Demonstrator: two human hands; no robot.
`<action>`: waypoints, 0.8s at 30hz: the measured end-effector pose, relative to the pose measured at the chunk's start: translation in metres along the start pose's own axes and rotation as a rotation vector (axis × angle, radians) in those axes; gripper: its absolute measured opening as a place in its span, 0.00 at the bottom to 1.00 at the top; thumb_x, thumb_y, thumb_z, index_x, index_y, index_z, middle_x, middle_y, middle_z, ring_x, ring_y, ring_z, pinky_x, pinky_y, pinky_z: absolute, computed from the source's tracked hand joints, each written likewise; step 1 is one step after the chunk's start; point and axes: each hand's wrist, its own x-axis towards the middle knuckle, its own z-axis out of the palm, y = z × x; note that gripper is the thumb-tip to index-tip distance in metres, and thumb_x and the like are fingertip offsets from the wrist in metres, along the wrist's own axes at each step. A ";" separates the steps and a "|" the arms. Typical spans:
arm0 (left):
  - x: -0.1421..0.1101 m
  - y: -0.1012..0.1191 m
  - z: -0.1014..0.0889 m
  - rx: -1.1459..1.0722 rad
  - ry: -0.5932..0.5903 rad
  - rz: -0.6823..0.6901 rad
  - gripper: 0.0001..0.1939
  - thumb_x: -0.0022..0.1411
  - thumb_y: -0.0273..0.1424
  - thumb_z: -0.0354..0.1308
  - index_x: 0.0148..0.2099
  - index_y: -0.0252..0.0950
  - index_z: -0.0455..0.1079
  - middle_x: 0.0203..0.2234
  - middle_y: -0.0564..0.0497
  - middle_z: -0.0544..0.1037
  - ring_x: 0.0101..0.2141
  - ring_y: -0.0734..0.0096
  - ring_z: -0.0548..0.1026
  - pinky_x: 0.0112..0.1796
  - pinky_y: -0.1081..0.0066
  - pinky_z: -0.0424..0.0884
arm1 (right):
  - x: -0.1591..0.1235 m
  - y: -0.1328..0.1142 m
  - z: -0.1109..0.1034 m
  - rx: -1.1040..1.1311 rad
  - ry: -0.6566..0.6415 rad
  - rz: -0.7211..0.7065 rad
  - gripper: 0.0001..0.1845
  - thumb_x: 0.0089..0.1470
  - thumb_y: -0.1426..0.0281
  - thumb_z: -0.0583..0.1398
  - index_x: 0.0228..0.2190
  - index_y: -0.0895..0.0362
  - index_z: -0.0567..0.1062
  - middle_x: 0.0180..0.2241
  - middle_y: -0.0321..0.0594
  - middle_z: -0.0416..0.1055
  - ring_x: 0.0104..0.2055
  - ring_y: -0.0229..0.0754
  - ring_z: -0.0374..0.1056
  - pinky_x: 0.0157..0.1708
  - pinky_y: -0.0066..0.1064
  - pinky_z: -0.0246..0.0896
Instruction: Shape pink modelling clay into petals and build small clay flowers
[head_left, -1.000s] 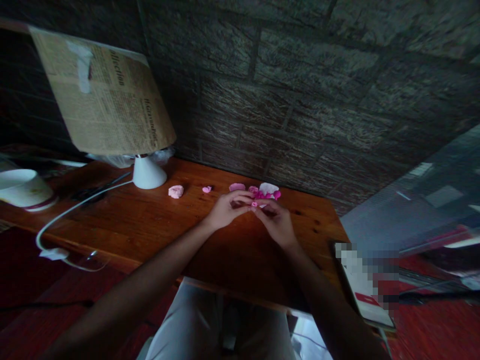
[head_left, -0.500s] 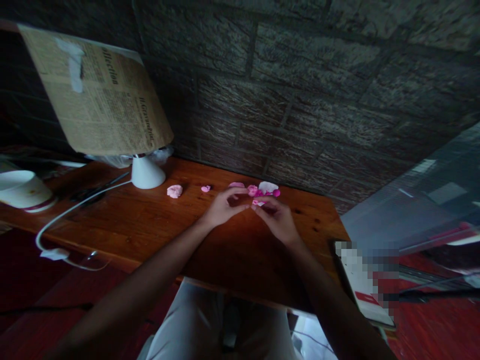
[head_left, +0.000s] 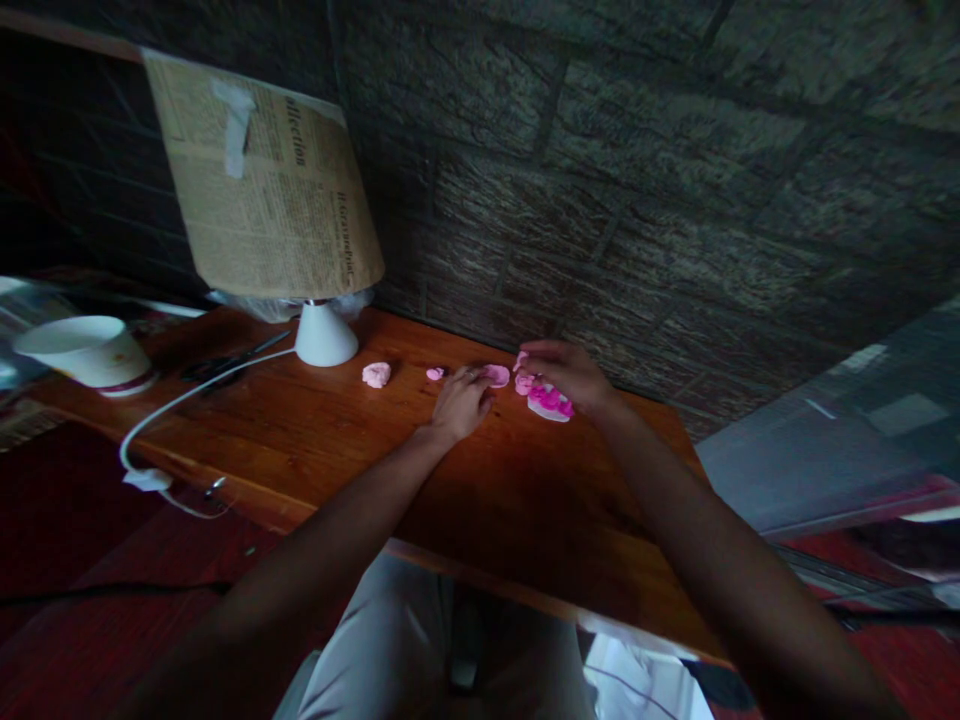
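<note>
My right hand (head_left: pixel 574 374) is over the back of the wooden table, its fingertips pinching a small pink clay-like piece (head_left: pixel 521 360). Just below it are a pink lump (head_left: pixel 525 384) and a white pad with bright magenta pieces (head_left: pixel 550 402) on it. My left hand (head_left: pixel 459 402) rests low on the table with its back up, fingers loosely bent and thumb apart, and I see nothing in it. Its fingertips lie at the edge of a flat pink disc (head_left: pixel 495 375); whether they touch is unclear. Left of it sit a small pink lump (head_left: pixel 435 373) and a larger pale pink lump (head_left: pixel 376 375).
A lamp with a newsprint shade (head_left: pixel 270 190) and white base (head_left: pixel 325 335) stands at the left, its white cord (head_left: pixel 161 420) running over the table edge. Beyond are dark scissors (head_left: pixel 217 368) and a paper cup (head_left: pixel 94 355). A stone wall (head_left: pixel 480 200) rises behind the table (head_left: pixel 360 440).
My hands have parted: the right moved up and away with the small pink piece, the left lowered to the table beside the pink disc. The view has turned slightly left.
</note>
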 end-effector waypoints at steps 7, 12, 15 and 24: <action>-0.003 0.003 0.000 0.101 -0.077 0.007 0.16 0.67 0.28 0.58 0.55 0.32 0.76 0.55 0.40 0.79 0.57 0.52 0.72 0.60 0.56 0.69 | 0.051 0.004 0.020 -0.387 -0.010 0.058 0.04 0.44 0.76 0.66 0.27 0.58 0.81 0.23 0.35 0.79 0.28 0.38 0.75 0.29 0.24 0.69; -0.001 0.003 -0.001 0.071 -0.064 0.020 0.17 0.68 0.29 0.57 0.56 0.32 0.75 0.56 0.41 0.79 0.58 0.51 0.72 0.60 0.56 0.69 | 0.072 0.014 0.022 -0.481 0.014 0.100 0.07 0.43 0.80 0.65 0.27 0.58 0.81 0.19 0.33 0.76 0.24 0.36 0.72 0.27 0.22 0.67; 0.000 0.003 -0.001 0.059 -0.078 0.008 0.18 0.68 0.29 0.57 0.58 0.31 0.74 0.56 0.40 0.79 0.58 0.50 0.72 0.60 0.55 0.69 | 0.079 0.017 0.022 -0.506 -0.017 0.137 0.08 0.44 0.82 0.65 0.27 0.58 0.81 0.20 0.34 0.77 0.24 0.36 0.73 0.28 0.23 0.69; 0.000 0.001 0.000 0.069 -0.059 0.007 0.17 0.67 0.29 0.58 0.56 0.33 0.76 0.55 0.41 0.79 0.58 0.51 0.72 0.60 0.54 0.69 | 0.084 0.011 0.020 -0.670 -0.182 0.167 0.03 0.49 0.77 0.69 0.25 0.61 0.82 0.21 0.40 0.79 0.26 0.38 0.75 0.27 0.23 0.67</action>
